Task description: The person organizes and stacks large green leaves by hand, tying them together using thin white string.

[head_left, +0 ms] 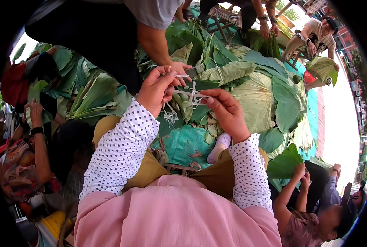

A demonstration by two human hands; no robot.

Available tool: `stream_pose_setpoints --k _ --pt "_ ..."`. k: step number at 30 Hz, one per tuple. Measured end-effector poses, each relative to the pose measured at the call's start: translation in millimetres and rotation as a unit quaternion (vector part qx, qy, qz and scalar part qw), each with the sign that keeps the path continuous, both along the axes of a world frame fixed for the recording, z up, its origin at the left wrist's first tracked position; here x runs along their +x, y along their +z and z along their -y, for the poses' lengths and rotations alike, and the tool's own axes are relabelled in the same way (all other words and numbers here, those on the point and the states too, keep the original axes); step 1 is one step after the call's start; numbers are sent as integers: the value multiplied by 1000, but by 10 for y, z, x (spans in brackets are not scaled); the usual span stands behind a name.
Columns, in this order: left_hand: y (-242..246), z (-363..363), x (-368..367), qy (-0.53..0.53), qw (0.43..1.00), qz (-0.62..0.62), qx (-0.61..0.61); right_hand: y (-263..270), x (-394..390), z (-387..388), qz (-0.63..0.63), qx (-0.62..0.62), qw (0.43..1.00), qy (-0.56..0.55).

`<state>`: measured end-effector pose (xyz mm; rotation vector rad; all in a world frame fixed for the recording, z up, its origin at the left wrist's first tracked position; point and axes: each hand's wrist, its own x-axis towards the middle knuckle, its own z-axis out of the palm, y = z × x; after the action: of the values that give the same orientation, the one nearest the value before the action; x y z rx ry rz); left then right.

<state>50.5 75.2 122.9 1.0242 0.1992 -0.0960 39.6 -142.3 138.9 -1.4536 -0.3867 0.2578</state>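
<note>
White plastic-looking ties (195,96), knotted together in a small tangle, are stretched between my two hands. My left hand (157,89) pinches one strand between thumb and fingertips, and its curled fingers hold another part. With thumb and forefinger, my right hand (225,111) grips the other side near the knot. A bunch of white strands (170,116) dangles below my left hand. Beneath and beyond both hands lie large green lotus leaves (254,102), some folded into bundles. Another person's hand (181,71) is spread over the leaves just behind my left hand.
A co-worker leans in from the top left. Other people sit around the pile, handling leaves (285,163). A green tarpaulin (186,145) covers the ground before me, with leaf scraps on it. A folding stool (225,18) stands at the top, and a yellow container (55,220) at the lower left.
</note>
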Motion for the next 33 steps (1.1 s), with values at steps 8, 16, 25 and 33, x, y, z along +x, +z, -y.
stream_pose_setpoints --k 8,16,25,33 --pt "-19 27 -53 -175 978 77 90 -18 75 89 -8 -25 999 -23" --pt "-138 6 -52 -188 976 97 57 -59 83 31 55 -17 998 -29" --pt "-104 91 -82 -214 959 105 155 -93 114 7 175 -100 979 -33" --pt "-114 117 -96 -140 986 74 44 -203 67 -33 -23 -95 995 -3"
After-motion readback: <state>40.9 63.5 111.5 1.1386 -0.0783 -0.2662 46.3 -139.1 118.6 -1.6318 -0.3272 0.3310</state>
